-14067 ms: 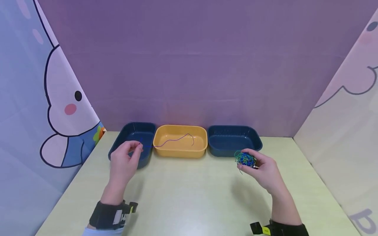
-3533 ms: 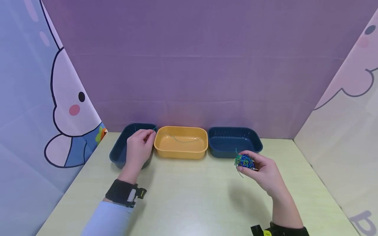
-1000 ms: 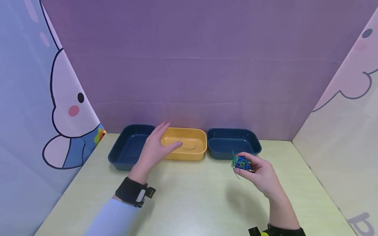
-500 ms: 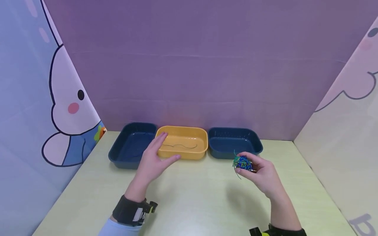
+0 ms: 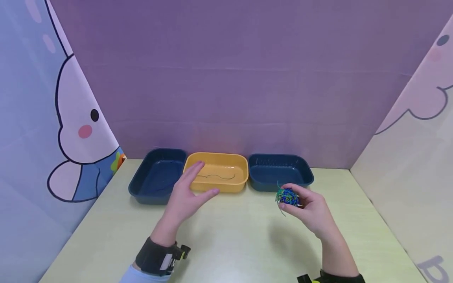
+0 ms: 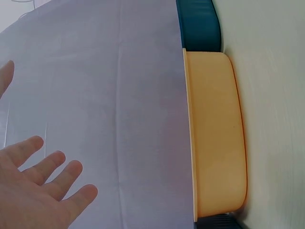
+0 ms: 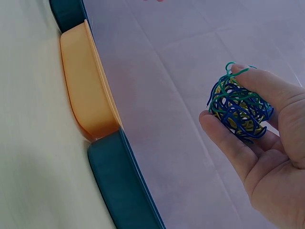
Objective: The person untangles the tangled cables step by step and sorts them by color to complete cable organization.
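My right hand [image 5: 311, 210] holds a tangled ball of thin blue, green and yellow wires [image 7: 238, 102] between thumb and fingers, above the table in front of the right blue bin [image 5: 279, 173]. Loose ends stick out of the tangle. My left hand [image 5: 184, 200] is raised in front of the yellow bin [image 5: 216, 186], thumb and fingers spread, holding nothing; the left wrist view shows its fingertips [image 6: 88, 192] apart. One thin, dark wire strand [image 5: 223, 177] lies in the yellow bin, its left end partly hidden by the left hand.
The left blue bin [image 5: 141, 192] stands against the yellow bin, its contents too dim to make out. All the bins line up along the purple backdrop [image 5: 226, 86] at the rear of the pale table [image 5: 244, 239]. Printed cloth panels [image 5: 32, 149] close both sides.
My left hand, which pinched a thin green strand between the left blue and yellow bins, has let go and drawn back slightly, fingers spreading. The right hand has barely moved.
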Demonstrator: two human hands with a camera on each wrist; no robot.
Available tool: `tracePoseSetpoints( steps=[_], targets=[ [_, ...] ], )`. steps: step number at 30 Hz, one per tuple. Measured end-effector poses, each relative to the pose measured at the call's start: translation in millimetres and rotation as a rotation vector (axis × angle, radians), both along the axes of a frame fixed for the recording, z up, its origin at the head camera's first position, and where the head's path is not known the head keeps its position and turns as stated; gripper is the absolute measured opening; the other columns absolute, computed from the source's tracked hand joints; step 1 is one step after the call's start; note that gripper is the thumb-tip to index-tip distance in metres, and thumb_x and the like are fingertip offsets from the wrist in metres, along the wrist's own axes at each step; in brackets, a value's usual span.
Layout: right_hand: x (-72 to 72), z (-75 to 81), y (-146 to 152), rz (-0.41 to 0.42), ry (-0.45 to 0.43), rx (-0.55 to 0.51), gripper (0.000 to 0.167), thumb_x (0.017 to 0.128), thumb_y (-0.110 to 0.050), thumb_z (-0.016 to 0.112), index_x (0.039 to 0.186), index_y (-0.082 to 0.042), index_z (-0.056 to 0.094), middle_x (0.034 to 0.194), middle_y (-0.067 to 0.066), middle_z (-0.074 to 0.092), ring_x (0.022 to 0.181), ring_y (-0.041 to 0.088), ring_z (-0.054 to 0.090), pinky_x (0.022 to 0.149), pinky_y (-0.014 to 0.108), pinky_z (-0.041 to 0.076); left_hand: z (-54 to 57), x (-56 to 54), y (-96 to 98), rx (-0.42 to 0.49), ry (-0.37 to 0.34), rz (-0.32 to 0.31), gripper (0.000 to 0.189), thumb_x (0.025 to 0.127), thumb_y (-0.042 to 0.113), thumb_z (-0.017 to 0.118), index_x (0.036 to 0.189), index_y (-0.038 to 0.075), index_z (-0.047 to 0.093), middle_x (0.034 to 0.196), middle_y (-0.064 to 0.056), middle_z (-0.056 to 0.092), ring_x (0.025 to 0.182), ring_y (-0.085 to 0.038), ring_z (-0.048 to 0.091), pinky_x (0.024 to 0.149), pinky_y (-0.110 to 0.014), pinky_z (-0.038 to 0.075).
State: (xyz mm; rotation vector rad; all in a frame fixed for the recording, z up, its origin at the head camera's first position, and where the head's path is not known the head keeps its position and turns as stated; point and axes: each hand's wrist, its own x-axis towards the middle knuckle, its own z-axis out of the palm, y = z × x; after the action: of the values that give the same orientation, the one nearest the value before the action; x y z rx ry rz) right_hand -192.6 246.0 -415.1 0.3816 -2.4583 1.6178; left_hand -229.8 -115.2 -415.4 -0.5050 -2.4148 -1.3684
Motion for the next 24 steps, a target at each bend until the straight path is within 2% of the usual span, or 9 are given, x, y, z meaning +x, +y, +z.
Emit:
tracePoseSetpoints(
  steps=[6, 11, 16, 21, 24],
  targets=[
    [2.2, 1.8, -1, -0.001, -0.002, 0.006, 0.048, 0.083, -0.011, 0.086, 0.127, -0.011, 0.069, 0.113, 0.016, 0.067, 0.087, 0.026, 0.071, 0.071, 0.034, 0.061, 4.3, 1.9, 10.3, 0.006, 0.027, -0.037, 0.084, 0.085, 0.047, 0.082, 0.155, 0.019, 0.045, 0.159, -0.003, 0.042, 0.149, -0.027, 0.031, 0.113, -0.061, 0.032],
    [5.7, 0.1, -3, 0.014, 0.004, -0.004, 0.047, 0.083, -0.01, 0.086, 0.127, -0.011, 0.069, 0.109, 0.015, 0.069, 0.085, 0.025, 0.071, 0.07, 0.034, 0.061, 4.5, 6.0, 13.8, 0.006, 0.033, -0.039, 0.082, 0.085, 0.046, 0.082, 0.153, 0.017, 0.047, 0.157, -0.002, 0.044, 0.149, -0.027, 0.03, 0.114, -0.061, 0.031],
    [7.6, -0.6, -6, 0.024, -0.007, -0.021, 0.048, 0.083, -0.009, 0.086, 0.127, -0.01, 0.068, 0.108, 0.016, 0.069, 0.085, 0.025, 0.071, 0.07, 0.035, 0.061, 7.3, 11.9, 13.3, 0.014, 0.024, -0.037, 0.077, 0.085, 0.043, 0.083, 0.15, 0.017, 0.051, 0.152, -0.002, 0.05, 0.146, -0.03, 0.037, 0.112, -0.062, 0.033],
    [7.6, 1.5, -8, 0.023, -0.015, -0.016, 0.048, 0.083, -0.01, 0.086, 0.128, -0.01, 0.068, 0.105, 0.016, 0.07, 0.081, 0.025, 0.071, 0.068, 0.035, 0.061, 7.8, 14.5, 15.1, 0.031, 0.011, -0.057, 0.074, 0.086, 0.044, 0.082, 0.148, 0.018, 0.054, 0.149, 0.0, 0.054, 0.138, -0.026, 0.047, 0.108, -0.059, 0.04],
    [7.0, 2.9, -9, 0.048, -0.022, -0.025, 0.047, 0.084, -0.011, 0.085, 0.128, -0.012, 0.068, 0.103, 0.015, 0.07, 0.079, 0.026, 0.07, 0.068, 0.036, 0.061, 7.3, 14.7, 18.1, 0.038, 0.029, -0.067, 0.071, 0.085, 0.042, 0.083, 0.146, 0.018, 0.056, 0.146, 0.0, 0.056, 0.133, -0.025, 0.052, 0.106, -0.057, 0.043]
  ],
)
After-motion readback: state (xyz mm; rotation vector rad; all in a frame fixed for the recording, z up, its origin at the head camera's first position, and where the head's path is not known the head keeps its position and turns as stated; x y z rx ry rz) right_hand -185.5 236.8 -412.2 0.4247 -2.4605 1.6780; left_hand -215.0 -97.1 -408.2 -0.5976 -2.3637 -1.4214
